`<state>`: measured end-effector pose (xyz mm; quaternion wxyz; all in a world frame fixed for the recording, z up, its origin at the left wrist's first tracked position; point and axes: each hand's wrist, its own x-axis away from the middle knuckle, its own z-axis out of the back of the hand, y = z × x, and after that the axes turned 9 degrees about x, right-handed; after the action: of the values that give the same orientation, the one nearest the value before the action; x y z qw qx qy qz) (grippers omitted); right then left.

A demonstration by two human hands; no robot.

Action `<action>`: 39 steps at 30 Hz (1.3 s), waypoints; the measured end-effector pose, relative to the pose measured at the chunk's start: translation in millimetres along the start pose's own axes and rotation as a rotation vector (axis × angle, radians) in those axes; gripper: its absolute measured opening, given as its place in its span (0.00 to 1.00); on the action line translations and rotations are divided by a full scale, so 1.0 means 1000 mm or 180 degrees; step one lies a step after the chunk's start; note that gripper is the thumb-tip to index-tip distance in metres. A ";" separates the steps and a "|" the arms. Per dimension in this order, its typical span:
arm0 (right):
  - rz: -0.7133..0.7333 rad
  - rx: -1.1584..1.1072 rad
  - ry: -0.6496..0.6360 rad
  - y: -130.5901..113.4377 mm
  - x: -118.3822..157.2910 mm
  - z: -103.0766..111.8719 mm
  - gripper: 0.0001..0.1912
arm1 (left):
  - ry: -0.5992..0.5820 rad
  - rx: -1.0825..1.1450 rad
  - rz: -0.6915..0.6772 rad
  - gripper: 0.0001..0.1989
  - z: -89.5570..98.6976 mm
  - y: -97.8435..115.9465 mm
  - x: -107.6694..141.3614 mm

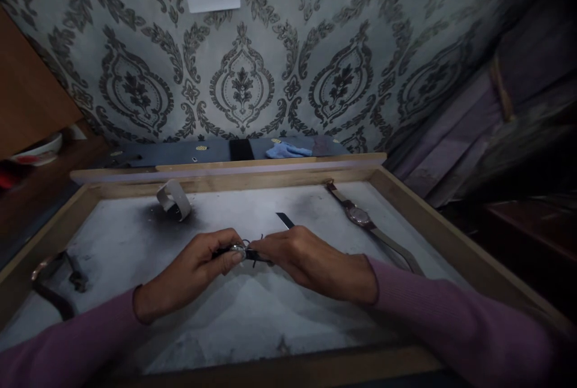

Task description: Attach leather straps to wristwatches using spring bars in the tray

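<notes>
Near the middle of the white-bottomed tray (pixel 234 331), my left hand (pixel 198 268) is closed, thumb and fingers pinching a small wristwatch (pixel 238 249) by its round shiny case. My right hand (pixel 311 259) is closed on the watch's dark strap from the other side, its fingertips close to the case. Thin dark strands stick out between the two hands. From behind my right hand juts a flat dark strip (pixel 283 219) with a slanted tip; what it belongs to is hidden. Part of the strap is covered by my fingers.
A second wristwatch (pixel 358 215) with a long strap lies at the right. At the back left stands a pale curled band (pixel 175 199); a dark curved strap (pixel 47 289) lies at the left. Raised wooden edges (pixel 406 202) border the tray. A blue cloth (pixel 288 150) rests behind.
</notes>
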<state>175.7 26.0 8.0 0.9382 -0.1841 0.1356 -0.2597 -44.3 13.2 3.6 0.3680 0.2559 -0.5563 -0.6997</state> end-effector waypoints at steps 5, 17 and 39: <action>0.0020 0.0188 0.0008 -0.001 0.001 -0.001 0.14 | 0.0082 0.0192 0.0017 0.12 -0.003 -0.002 0.001; -0.0044 0.0053 0.0157 -0.007 0.002 0.002 0.13 | 0.0126 0.0223 -0.0005 0.13 -0.001 0.001 0.002; -0.0342 -0.1049 0.0362 -0.010 -0.001 -0.001 0.18 | 0.0231 0.0412 -0.0056 0.11 0.001 0.003 0.001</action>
<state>169.8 18.6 11.4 0.8709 -0.3274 0.2192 -0.2938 -45.3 13.1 6.5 0.3645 0.3093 -0.5844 -0.6557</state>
